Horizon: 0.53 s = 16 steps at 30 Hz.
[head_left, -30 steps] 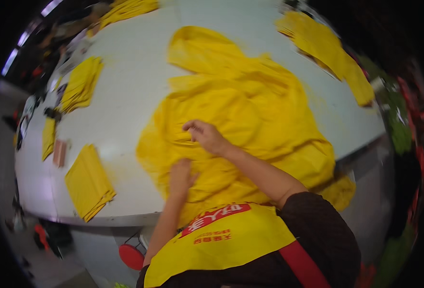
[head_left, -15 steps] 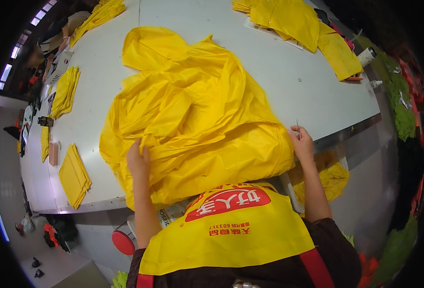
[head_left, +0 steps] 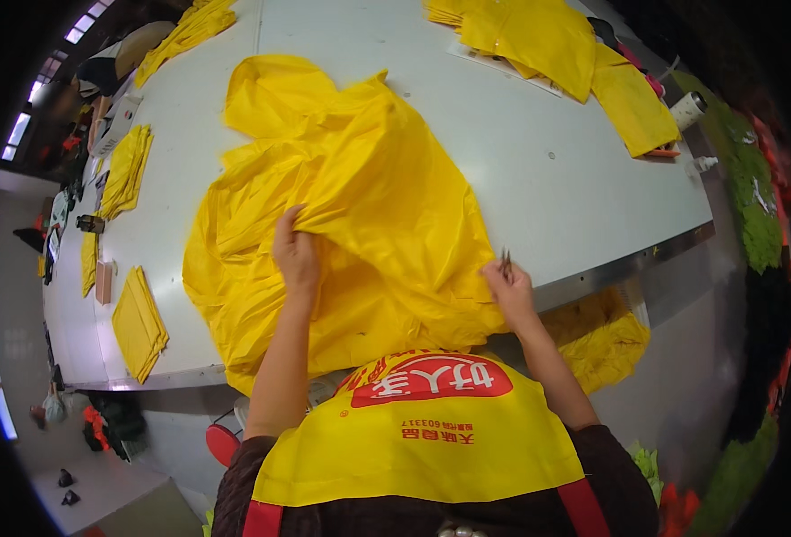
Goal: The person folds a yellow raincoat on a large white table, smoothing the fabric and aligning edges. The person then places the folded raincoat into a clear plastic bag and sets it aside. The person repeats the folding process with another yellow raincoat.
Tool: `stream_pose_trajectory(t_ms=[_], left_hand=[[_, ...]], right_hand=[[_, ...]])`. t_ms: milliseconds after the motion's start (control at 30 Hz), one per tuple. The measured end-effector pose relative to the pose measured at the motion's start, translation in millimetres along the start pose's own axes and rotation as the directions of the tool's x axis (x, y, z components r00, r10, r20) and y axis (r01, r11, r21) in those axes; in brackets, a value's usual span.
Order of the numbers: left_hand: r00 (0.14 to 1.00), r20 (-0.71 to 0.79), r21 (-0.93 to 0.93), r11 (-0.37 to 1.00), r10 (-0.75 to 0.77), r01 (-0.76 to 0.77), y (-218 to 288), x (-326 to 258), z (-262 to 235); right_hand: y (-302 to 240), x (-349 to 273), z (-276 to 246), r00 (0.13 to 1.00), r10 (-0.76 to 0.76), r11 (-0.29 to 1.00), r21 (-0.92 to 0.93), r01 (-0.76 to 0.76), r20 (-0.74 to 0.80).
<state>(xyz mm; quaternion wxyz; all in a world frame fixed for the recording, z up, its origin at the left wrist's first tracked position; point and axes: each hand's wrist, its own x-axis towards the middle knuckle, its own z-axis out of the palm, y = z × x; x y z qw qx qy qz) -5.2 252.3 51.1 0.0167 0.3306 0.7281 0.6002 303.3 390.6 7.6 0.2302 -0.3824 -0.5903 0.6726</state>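
Note:
A large, crumpled piece of shiny yellow fabric (head_left: 395, 197) covers the near middle of the table and hangs over its front edge. My left hand (head_left: 297, 255) is closed on a fold near the middle of the fabric, holding it slightly raised. At the fabric's right edge is my right hand (head_left: 510, 291), its fingers closed around small dark metal thread snips (head_left: 506, 263) whose tips point up. Those fingertips also meet the fabric's edge; whether they pinch it too is hard to make out.
Folded yellow pieces (head_left: 140, 324) lie along the left side of the pale table (head_left: 565, 197). More yellow pieces (head_left: 539, 40) are stacked at the far right, near a white roll (head_left: 689, 109). Below the table's right front edge sits a bin of yellow cloth (head_left: 606, 353).
My left hand has moved away from me and rightward, lifting a fold. My right hand has come leftward with the snips, and the fabric's right side is drawn inward.

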Motion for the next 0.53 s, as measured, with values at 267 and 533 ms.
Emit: stream_pose_trajectory(t_ms=[267,533], left_hand=[[0.791,-0.271,-0.511,0.779,-0.548,0.364,-18.2,-37.7,-86.2],[0.534,0.101,-0.899,0.153,-0.839,0.410,-59.8,-43.2,-144.0]], right_hand=[[33.8,5.3,57.5,0.838,-0.537,0.460,-0.867,0.192,-0.099],[28.6,-36.9,116.5,0.773,0.375,0.517,0.576,-0.633,0.512]])
